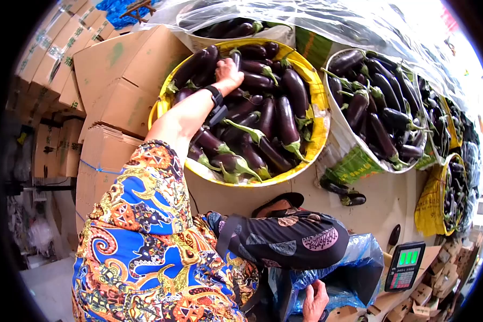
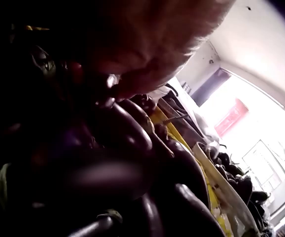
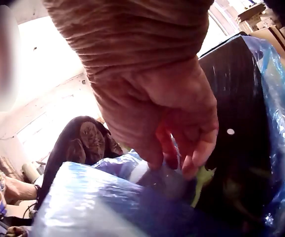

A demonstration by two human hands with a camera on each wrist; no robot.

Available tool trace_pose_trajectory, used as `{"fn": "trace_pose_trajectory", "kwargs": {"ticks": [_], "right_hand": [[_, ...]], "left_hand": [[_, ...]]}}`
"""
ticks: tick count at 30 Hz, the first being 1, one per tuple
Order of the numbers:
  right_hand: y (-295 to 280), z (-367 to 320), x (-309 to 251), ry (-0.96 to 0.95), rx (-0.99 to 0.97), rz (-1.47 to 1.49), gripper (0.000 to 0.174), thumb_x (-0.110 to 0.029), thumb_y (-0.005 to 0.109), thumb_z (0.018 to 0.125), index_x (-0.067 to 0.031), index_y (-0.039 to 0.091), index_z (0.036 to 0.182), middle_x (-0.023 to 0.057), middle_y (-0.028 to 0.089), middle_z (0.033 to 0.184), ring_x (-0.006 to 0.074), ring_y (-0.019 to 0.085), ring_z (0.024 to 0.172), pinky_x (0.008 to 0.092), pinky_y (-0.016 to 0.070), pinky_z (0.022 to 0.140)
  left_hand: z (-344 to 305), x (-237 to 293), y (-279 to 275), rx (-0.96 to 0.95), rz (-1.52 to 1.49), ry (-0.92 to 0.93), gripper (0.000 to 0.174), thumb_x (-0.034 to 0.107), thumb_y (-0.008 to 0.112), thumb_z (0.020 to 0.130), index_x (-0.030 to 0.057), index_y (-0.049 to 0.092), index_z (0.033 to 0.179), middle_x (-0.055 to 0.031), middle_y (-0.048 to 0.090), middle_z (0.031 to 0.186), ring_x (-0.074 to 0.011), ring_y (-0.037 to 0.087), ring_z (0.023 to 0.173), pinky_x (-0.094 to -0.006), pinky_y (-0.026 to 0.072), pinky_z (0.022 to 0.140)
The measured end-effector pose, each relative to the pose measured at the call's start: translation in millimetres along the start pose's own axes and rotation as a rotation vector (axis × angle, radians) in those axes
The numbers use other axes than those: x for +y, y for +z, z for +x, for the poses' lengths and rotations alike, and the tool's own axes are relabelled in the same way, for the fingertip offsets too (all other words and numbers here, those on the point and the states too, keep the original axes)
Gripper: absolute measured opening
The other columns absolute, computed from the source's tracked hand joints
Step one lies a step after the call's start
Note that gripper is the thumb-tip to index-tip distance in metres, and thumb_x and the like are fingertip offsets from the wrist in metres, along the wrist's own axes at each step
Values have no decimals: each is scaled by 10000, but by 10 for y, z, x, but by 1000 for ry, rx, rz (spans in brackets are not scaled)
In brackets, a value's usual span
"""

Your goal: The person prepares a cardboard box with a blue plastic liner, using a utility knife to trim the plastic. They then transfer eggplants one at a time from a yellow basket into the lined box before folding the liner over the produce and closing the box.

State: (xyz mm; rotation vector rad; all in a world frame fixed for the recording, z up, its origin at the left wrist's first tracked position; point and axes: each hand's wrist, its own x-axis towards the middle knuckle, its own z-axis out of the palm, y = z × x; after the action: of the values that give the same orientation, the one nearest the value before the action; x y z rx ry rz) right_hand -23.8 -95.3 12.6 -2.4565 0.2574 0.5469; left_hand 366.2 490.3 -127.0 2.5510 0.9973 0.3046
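Observation:
My left hand [image 1: 229,74] reaches into the far part of a round tub [image 1: 321,126] lined in yellow and heaped with dark purple eggplants. Its fingers grip one eggplant [image 1: 235,57] by its upper part, green cap facing away. In the left wrist view the left hand [image 2: 152,44] is dark above glossy eggplants [image 2: 122,126]. Low in the head view, my right hand [image 1: 315,300] hangs with loosely bent fingers at a box lined with blue plastic [image 1: 367,249]. The right wrist view shows a green eggplant stem [image 3: 202,182] just below those fingers, inside the box.
More eggplants fill a white sack [image 1: 330,155] to the right and a yellow sack [image 1: 426,209] beyond. A scale display [image 1: 405,266] with green digits stands right of the lined box. Cardboard boxes [image 1: 118,80] stack up at left. Loose eggplants [image 1: 353,199] lie on the floor.

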Motion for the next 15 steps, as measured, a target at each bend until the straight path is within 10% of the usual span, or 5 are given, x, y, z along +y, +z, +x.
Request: {"fn": "trace_pose_trajectory", "kwargs": {"ticks": [3,8,11,15], "right_hand": [[-24,-21,-104,45,-15,87,323,-210,614,946,-3,625,1195,216,692,1060,328,672,973,388,511,889],[-245,69,-491,277,88,662,226,-81,577,979,8,629,1180,40,667,964,142,611,820,264,500,756],[-381,365,-475,108,25,599,514,-363,434,1051,-20,467,1433,155,484,1462,257,443,1356,386,355,1087],[-333,854,-1236,-249,203,1032,606,-394,527,1016,24,416,1440,156,506,1413,219,508,1247,323,414,945]], "left_hand": [[76,-95,-122,-197,-145,-7,512,305,755,731,-14,623,1109,-178,682,944,-328,681,918,-416,544,820],[-1120,529,-836,-547,-1072,114,486,210,668,872,-9,543,1286,-43,629,914,-114,568,710,-272,488,642],[-2026,1059,-1318,-842,-1141,199,461,169,671,876,6,547,1288,-85,651,1034,-136,618,898,-268,511,734],[-2961,1635,-1306,-688,-1082,1048,512,125,711,838,38,548,1315,-141,620,1106,-273,612,1003,-389,494,898]]}}
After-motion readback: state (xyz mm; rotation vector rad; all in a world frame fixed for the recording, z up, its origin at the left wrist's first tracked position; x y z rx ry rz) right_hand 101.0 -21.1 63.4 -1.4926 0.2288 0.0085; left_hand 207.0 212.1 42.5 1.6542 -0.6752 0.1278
